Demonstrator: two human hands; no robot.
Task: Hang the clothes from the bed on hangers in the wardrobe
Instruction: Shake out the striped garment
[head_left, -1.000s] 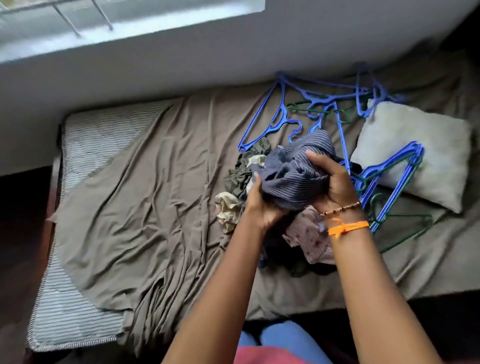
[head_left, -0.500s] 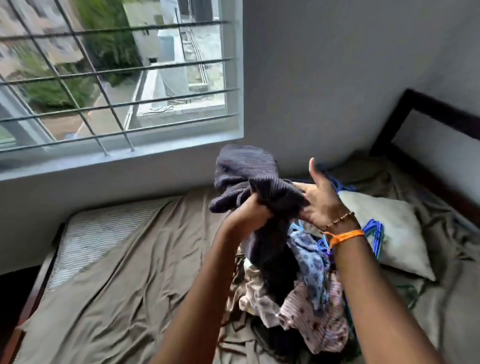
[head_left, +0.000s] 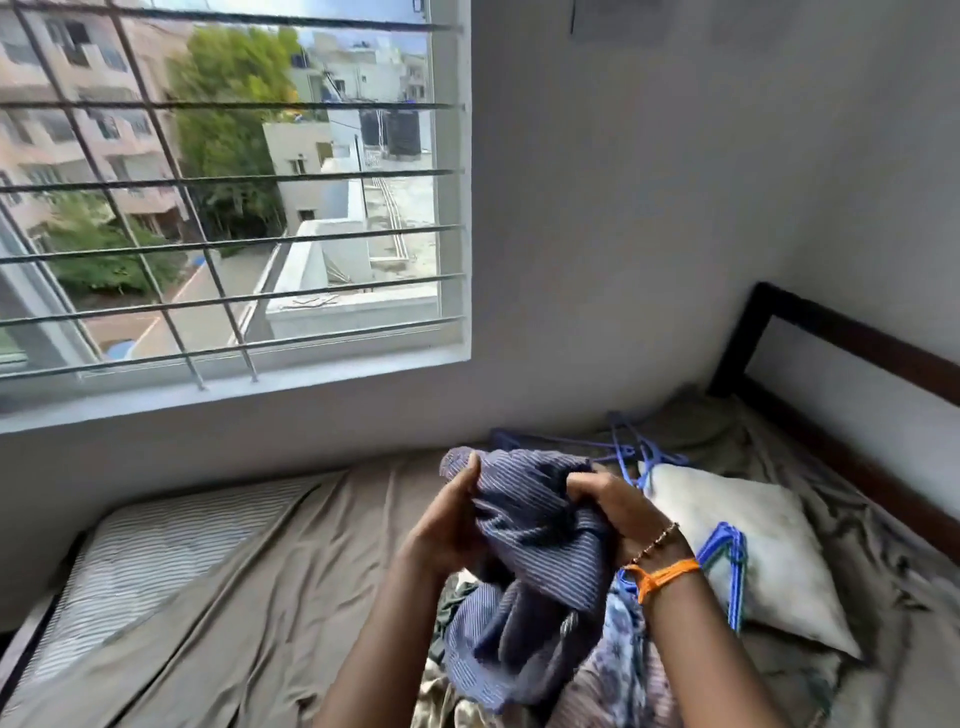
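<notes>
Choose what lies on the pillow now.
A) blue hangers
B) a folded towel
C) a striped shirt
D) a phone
A: blue hangers lie on the white pillow, while the striped shirt is held up by the left hand and the right hand.

A barred window (head_left: 223, 192) fills the upper left of the frame, daylight showing buildings and trees outside. Plain grey walls (head_left: 649, 234) meet at a corner on the right. A dark wooden headboard (head_left: 841, 338) sits at the right edge.
</notes>
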